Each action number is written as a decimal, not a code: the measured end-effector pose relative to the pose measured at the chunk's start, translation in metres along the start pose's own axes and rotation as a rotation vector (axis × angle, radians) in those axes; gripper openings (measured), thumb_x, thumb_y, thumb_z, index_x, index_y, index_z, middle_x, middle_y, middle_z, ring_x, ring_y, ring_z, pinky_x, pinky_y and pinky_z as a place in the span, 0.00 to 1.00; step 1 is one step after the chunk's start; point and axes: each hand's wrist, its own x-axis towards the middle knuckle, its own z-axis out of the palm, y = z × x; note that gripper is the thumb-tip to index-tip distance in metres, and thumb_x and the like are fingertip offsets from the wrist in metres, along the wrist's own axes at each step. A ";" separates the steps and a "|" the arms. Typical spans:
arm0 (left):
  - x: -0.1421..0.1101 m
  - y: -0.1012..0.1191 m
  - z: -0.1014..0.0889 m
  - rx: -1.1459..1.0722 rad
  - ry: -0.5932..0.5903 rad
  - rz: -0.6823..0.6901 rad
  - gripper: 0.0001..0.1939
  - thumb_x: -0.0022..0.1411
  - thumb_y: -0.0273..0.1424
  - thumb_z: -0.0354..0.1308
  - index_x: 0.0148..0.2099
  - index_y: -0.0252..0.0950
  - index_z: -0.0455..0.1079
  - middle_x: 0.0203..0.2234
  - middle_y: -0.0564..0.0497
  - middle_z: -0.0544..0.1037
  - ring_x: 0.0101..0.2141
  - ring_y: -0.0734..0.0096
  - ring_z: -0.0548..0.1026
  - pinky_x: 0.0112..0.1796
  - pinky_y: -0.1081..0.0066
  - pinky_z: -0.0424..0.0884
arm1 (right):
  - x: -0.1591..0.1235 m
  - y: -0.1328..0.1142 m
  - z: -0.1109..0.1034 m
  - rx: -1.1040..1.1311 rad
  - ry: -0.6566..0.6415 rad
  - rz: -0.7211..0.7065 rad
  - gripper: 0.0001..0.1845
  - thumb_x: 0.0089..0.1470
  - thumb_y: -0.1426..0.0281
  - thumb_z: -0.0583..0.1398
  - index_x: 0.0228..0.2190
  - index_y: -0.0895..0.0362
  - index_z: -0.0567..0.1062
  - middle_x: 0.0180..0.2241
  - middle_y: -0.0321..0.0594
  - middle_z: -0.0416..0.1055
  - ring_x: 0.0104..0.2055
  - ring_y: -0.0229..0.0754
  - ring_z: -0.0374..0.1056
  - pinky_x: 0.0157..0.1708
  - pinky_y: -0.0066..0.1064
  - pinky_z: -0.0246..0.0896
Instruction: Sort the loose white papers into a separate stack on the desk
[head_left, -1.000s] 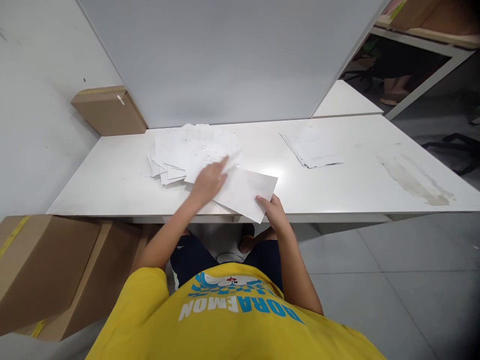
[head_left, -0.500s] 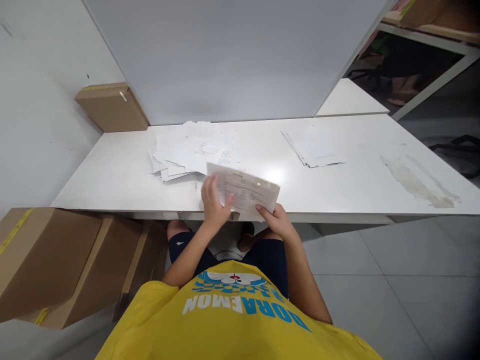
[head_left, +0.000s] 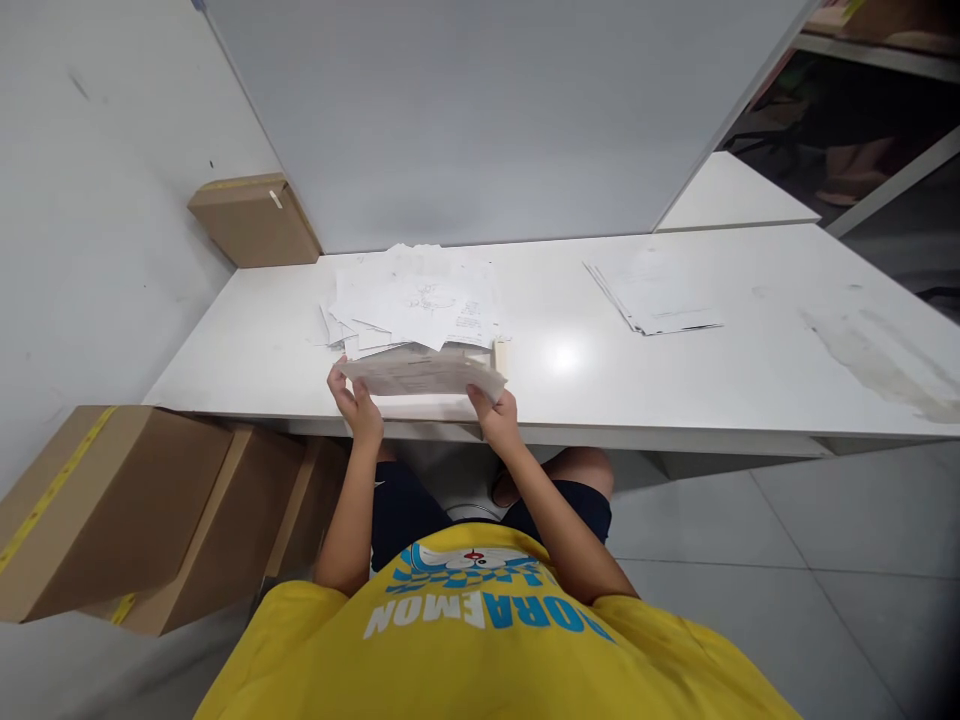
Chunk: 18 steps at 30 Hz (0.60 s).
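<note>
Between my two hands is a printed sheaf of paper point(head_left: 424, 376), held by its short ends and tilted steeply over the desk's front edge. My left hand point(head_left: 358, 400) grips its left end, thumb on the near side. At the right end my right hand point(head_left: 495, 412) pinches it with the thumb on top. How many sheets are in it I cannot tell. Just beyond lies an untidy pile of papers point(head_left: 420, 305), some with handwriting and print. A small cream-coloured block-like thing point(head_left: 502, 355) shows behind the right end of the sheaf.
A thinner stack of papers point(head_left: 652, 290) lies on the right of the white desk point(head_left: 600, 390). A cardboard box point(head_left: 255, 220) stands at the back left corner. Larger cardboard boxes point(head_left: 172, 510) are on the left below the desk. A grey panel point(head_left: 480, 120) rises behind.
The sheaf has moved left and turned from slanted to nearly level. My left hand has shifted to its left end; my right hand has moved left with it. The view has shifted slightly.
</note>
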 end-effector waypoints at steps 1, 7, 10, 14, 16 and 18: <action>-0.001 -0.006 0.000 0.009 0.015 -0.012 0.32 0.64 0.59 0.44 0.58 0.41 0.59 0.50 0.42 0.70 0.54 0.58 0.69 0.58 0.59 0.62 | -0.001 0.006 0.003 0.007 -0.014 0.025 0.22 0.55 0.48 0.56 0.41 0.46 0.80 0.43 0.39 0.78 0.51 0.58 0.70 0.52 0.51 0.66; -0.003 -0.021 0.005 -0.016 -0.003 -0.005 0.25 0.67 0.54 0.45 0.51 0.40 0.64 0.39 0.47 0.73 0.46 0.62 0.73 0.55 0.60 0.64 | -0.012 0.013 0.002 0.075 -0.018 -0.040 0.20 0.55 0.56 0.61 0.49 0.45 0.76 0.47 0.38 0.77 0.55 0.51 0.69 0.56 0.45 0.63; -0.001 -0.020 0.008 -0.025 -0.049 0.009 0.23 0.68 0.52 0.45 0.49 0.41 0.65 0.36 0.48 0.74 0.42 0.63 0.73 0.53 0.62 0.66 | -0.019 0.011 0.001 0.061 0.055 -0.108 0.19 0.57 0.57 0.60 0.49 0.46 0.74 0.44 0.41 0.77 0.52 0.50 0.70 0.56 0.46 0.63; -0.001 -0.022 0.013 -0.028 -0.048 -0.022 0.24 0.68 0.53 0.44 0.48 0.39 0.66 0.35 0.49 0.73 0.42 0.64 0.73 0.50 0.64 0.67 | -0.025 0.016 0.008 0.022 0.099 -0.101 0.22 0.58 0.54 0.58 0.50 0.51 0.72 0.44 0.46 0.76 0.50 0.51 0.71 0.53 0.46 0.65; -0.001 -0.024 0.015 -0.016 -0.004 -0.040 0.26 0.67 0.56 0.44 0.46 0.39 0.67 0.34 0.50 0.72 0.39 0.65 0.72 0.47 0.66 0.67 | -0.025 0.021 0.011 0.019 0.123 -0.088 0.23 0.58 0.53 0.58 0.50 0.53 0.72 0.46 0.48 0.75 0.51 0.51 0.70 0.52 0.45 0.65; 0.000 -0.025 0.017 0.017 0.044 -0.065 0.28 0.65 0.58 0.45 0.42 0.38 0.66 0.31 0.52 0.69 0.35 0.68 0.69 0.42 0.68 0.67 | -0.023 0.024 0.014 0.024 0.169 -0.088 0.22 0.59 0.54 0.57 0.49 0.54 0.72 0.48 0.48 0.73 0.53 0.51 0.68 0.53 0.43 0.64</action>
